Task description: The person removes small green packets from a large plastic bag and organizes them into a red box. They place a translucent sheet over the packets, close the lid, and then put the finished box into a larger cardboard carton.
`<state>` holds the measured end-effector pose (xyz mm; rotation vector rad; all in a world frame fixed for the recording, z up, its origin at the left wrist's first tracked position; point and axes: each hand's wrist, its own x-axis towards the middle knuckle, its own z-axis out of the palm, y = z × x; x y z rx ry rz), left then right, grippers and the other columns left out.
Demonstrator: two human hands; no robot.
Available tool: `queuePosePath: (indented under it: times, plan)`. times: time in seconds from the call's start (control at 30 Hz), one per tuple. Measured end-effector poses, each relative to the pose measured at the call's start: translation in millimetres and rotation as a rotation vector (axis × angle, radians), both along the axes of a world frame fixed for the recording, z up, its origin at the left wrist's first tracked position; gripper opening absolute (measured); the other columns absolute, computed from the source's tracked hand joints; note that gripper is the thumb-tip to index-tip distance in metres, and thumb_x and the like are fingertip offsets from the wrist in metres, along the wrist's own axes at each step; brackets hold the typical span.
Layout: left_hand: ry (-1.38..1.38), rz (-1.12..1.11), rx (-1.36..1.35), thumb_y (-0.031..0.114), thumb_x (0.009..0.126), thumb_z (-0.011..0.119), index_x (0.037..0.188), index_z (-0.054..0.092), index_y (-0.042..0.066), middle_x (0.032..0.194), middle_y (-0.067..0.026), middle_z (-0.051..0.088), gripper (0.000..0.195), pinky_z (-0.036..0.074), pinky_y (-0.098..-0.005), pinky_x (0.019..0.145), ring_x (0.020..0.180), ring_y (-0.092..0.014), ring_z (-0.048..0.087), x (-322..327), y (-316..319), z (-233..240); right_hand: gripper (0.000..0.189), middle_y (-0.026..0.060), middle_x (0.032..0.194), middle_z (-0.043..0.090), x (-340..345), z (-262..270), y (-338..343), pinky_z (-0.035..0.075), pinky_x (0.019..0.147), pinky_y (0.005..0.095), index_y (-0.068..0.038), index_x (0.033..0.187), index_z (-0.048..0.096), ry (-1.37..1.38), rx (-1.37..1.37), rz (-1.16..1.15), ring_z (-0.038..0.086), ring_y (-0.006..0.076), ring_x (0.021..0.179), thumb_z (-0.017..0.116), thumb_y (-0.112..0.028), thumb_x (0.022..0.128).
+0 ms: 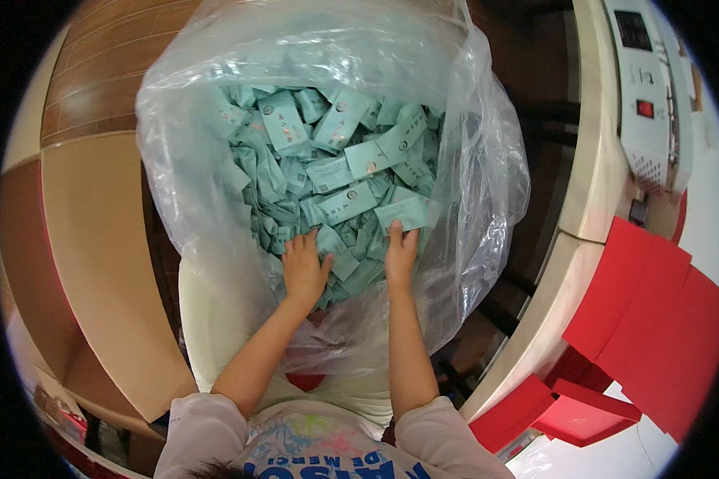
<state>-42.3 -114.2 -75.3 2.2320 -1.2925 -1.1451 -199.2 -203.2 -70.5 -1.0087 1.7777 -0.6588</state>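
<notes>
A large clear plastic bag point(479, 179), its mouth spread wide, holds a heap of pale green printed packets point(347, 203). Both my hands reach into it. My left hand point(305, 266) rests on the near left part of the heap, fingers spread; whether it grips a packet cannot be told. Toward the right side of the bag, my right hand point(400, 257) holds one pale green packet point(402, 212) by its near edge, thumb and fingers on it. Other packets lie at mixed angles around both hands, some showing printing and small round marks.
An open cardboard box point(102, 257) stands at the left. Along the right runs a pale tabletop edge point(575, 257) with a white machine point(647, 96) that has a red switch. Red card sheets point(653, 317) and an open red box point(590, 413) lie at the lower right.
</notes>
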Motion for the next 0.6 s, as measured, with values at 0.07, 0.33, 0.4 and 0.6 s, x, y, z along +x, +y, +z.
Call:
queuePosePath:
  times: [0.07,0.33,0.4,0.6]
  plan:
    - [0.018,-0.014,-0.034,0.021,0.077,0.071,0.123,0.048,0.001,0.112,-0.0164,0.051,0.055,0.039,-0.0438,0.091,0.106,-0.035,0.046,2.4,3.0,-8.6,0.049,0.0089,0.122,0.051,-3.3,5.3,3.9,0.043,0.088,0.0334,-0.004,0.135,0.038,-0.152,0.099,-0.074,0.052,0.0203,0.105,0.055,-0.025,0.094]
    - [0.878,0.652,-0.014,0.012,0.083,0.055,0.131,0.041,0.005,0.111,-0.0097,0.055,0.051,0.049,-0.0289,0.076,0.095,-0.018,0.058,11.5,-8.6,27.8,0.047,0.0125,0.113,0.052,21.9,106.4,61.2,0.043,0.086,0.0357,-0.004,0.119,0.051,0.12,-0.246,0.305,0.051,0.0273,0.102,0.066,-0.003,0.074]
    - [1.091,0.661,-0.031,0.011,0.083,0.052,0.133,0.042,0.008,0.105,-0.0076,0.057,0.051,0.051,-0.0279,0.075,0.092,-0.016,0.059,11.4,-0.9,52.3,0.044,0.0132,0.108,0.051,20.3,128.7,88.9,0.043,0.084,0.0364,-0.004,0.113,0.056,0.365,-0.5,0.389,0.05,0.0303,0.099,0.065,0.0,0.07]
    - [1.337,0.478,0.047,0.026,0.094,0.05,0.122,0.057,0.009,0.109,0.0002,0.061,0.034,0.049,-0.0253,0.078,0.094,-0.011,0.059,-1.7,62.1,157.2,0.037,0.017,0.118,0.05,26.6,204.0,185.2,0.04,0.093,0.0397,-0.003,0.109,0.055,0.17,-0.577,0.205,0.048,0.0334,0.11,0.069,-0.005,0.074]
